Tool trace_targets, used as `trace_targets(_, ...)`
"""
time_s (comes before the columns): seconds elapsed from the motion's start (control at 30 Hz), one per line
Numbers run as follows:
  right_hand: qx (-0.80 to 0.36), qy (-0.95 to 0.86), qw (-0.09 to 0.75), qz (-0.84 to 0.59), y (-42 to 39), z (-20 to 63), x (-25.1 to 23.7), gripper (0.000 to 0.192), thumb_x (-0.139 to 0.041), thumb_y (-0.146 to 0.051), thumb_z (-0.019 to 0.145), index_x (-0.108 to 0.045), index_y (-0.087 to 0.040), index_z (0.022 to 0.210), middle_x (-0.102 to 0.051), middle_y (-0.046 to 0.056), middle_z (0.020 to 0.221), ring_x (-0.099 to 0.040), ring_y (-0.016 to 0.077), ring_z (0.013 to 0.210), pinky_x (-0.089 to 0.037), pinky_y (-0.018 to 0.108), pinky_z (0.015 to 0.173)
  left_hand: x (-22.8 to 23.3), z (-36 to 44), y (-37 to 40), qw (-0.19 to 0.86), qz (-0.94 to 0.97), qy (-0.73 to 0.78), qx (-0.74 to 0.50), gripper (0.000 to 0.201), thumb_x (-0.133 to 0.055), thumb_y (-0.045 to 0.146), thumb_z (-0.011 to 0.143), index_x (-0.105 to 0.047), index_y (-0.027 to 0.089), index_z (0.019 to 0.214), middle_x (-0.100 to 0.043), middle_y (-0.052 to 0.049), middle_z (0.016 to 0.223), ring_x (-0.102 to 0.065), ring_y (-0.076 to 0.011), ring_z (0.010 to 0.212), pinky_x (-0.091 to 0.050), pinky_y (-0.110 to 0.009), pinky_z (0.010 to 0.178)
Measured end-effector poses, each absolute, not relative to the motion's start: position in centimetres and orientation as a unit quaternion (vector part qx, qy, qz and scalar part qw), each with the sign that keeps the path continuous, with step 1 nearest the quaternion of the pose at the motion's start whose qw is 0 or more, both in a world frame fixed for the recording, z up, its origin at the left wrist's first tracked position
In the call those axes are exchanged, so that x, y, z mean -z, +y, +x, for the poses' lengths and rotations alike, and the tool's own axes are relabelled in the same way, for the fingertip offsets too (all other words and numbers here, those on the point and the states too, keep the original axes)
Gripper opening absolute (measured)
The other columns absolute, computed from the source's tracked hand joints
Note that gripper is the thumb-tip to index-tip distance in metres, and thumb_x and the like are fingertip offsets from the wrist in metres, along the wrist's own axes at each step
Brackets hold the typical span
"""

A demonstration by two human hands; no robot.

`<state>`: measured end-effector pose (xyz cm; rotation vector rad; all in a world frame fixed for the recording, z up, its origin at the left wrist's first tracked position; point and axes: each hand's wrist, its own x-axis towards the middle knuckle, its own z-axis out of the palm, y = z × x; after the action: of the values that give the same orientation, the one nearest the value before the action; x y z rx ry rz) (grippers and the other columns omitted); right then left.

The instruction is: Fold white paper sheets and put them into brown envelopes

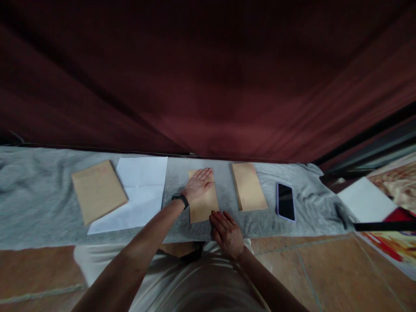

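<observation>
Grey-cloth bench (39, 195) before a dark red curtain (208, 78): both hands flat on a brown envelope (203, 203).

Left hand (199, 184) presses its far end, right hand (225, 232) its near corner, fingers spread, grasping nothing; envelope stack (248, 186) and phone (285, 201) lie right of it.

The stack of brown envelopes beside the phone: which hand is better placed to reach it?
Probably the right hand: it lies nearer the stack, while the left hand presses flat on the middle envelope.

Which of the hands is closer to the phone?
The right hand. It rests at the near corner of the middle envelope, left of the phone. The left hand lies flat on that envelope's far end, farther from the phone.
</observation>
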<state>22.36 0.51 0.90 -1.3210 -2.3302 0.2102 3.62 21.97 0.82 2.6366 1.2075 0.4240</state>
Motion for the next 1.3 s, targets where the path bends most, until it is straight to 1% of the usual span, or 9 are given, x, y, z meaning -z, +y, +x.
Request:
trace_targets(0.23, -0.082, -0.844, 0.231, -0.476, 0.6, 22.3, -1.1, 0.05, -0.048, -0.019, 0.1, -0.054, -0.022, 0.149, -0.06, 0.009, 0.151, -0.056, 0.0237, 0.14, -0.043, 0.05, 0.121, -0.5, 3.8, 19.4, 0.093, 0.913, 0.377, -0.123, 0.059, -0.032, 0.04, 0.107, -0.041, 0.01, 0.157, -0.039, -0.014, 0.166, -0.029, -0.0232, 0.157, -0.019, -0.042, 0.13)
trace_targets(0.53, -0.105, -0.834, 0.268, -0.471, 0.6, 22.4, -0.7, 0.045, -0.048, -0.016, 0.098, -0.056, -0.018, 0.142, -0.065, 0.012, 0.142, -0.058, 0.0243, 0.134, -0.041, 0.052, 0.122, -0.6, 3.9, 15.0, 0.107, 0.922, 0.341, -0.151, 0.057, -0.033, 0.04, 0.108, -0.039, 0.013, 0.158, -0.039, -0.012, 0.166, -0.029, -0.0186, 0.157, -0.019, -0.039, 0.13)
trace_targets(0.67, -0.106, -0.817, 0.311, -0.473, 0.6, 22.4, -0.3, 0.041, -0.048, -0.013, 0.095, -0.059, -0.02, 0.134, -0.07, 0.012, 0.127, -0.062, 0.0242, 0.126, -0.047, 0.053, 0.117, -0.2, 3.8, 12.7, 0.104, 0.933, 0.324, -0.118, 0.058, -0.031, 0.041, 0.109, -0.036, 0.012, 0.16, -0.035, -0.011, 0.168, -0.026, -0.0197, 0.158, -0.017, -0.039, 0.131)
trace_targets(0.8, -0.118, -0.798, 0.338, -0.484, 0.5, 22.4, -0.1, 0.035, -0.046, -0.013, 0.096, -0.061, -0.022, 0.126, -0.069, 0.011, 0.121, -0.062, 0.0241, 0.123, -0.05, 0.051, 0.114, -0.3, 3.7, 9.9, 0.112, 0.935, 0.321, -0.103, 0.056, -0.029, 0.038, 0.11, -0.036, 0.015, 0.16, -0.036, -0.01, 0.168, -0.028, -0.0195, 0.158, -0.018, -0.038, 0.13)
trace_targets(0.93, -0.142, -0.763, 0.359, -0.519, 0.5, 22.6, -0.2, 0.028, -0.045, -0.017, 0.1, -0.065, -0.023, 0.118, -0.07, 0.01, 0.114, -0.065, 0.0253, 0.116, -0.056, 0.047, 0.104, -1.1, 3.2, 6.9, 0.117, 0.938, 0.305, -0.113, 0.058, -0.034, 0.043, 0.11, -0.034, 0.016, 0.161, -0.035, -0.01, 0.169, -0.027, -0.0198, 0.158, -0.017, -0.039, 0.13)
trace_targets(1.0, -0.165, -0.746, 0.373, -0.526, 1.0, 22.8, -0.4, 0.031, -0.043, -0.018, 0.102, -0.067, -0.023, 0.12, -0.071, 0.01, 0.118, -0.065, 0.0247, 0.117, -0.057, 0.046, 0.103, -1.3, 2.9, 5.6, 0.119, 0.939, 0.299, -0.119, 0.061, -0.037, 0.047, 0.108, -0.034, 0.015, 0.16, -0.039, -0.012, 0.166, -0.03, -0.0209, 0.157, -0.018, -0.041, 0.13)
trace_targets(1.13, -0.184, -0.754, 0.365, -0.515, 3.5, 22.8, -1.3, 0.035, -0.041, -0.022, 0.104, -0.069, -0.023, 0.126, -0.068, 0.01, 0.135, -0.06, 0.024, 0.132, -0.05, 0.049, 0.113, -0.5, 2.5, 3.7, 0.117, 0.942, 0.291, -0.12, 0.069, -0.043, 0.054, 0.105, -0.036, 0.011, 0.159, -0.047, -0.018, 0.16, -0.038, -0.0262, 0.153, -0.025, -0.045, 0.128)
trace_targets(1.2, -0.194, -0.786, 0.331, -0.485, 5.5, 22.3, -1.8, 0.038, -0.04, -0.023, 0.106, -0.067, -0.022, 0.133, -0.066, 0.009, 0.141, -0.058, 0.0211, 0.135, -0.048, 0.045, 0.117, 0.1, 2.5, 3.3, 0.116, 0.941, 0.298, -0.114, 0.069, -0.045, 0.056, 0.104, -0.041, 0.011, 0.156, -0.049, -0.019, 0.158, -0.041, -0.0286, 0.15, -0.028, -0.046, 0.126)
trace_targets(1.3, -0.186, -0.863, 0.231, -0.409, 8.6, 20.9, -2.2, 0.042, -0.038, -0.024, 0.108, -0.062, -0.02, 0.142, -0.062, 0.008, 0.149, -0.051, 0.0191, 0.143, -0.038, 0.043, 0.125, 0.5, 2.6, 3.3, 0.129, 0.941, 0.297, -0.098, 0.063, -0.046, 0.056, 0.104, -0.05, 0.014, 0.15, -0.057, -0.017, 0.151, -0.049, -0.0294, 0.144, -0.031, -0.047, 0.124)
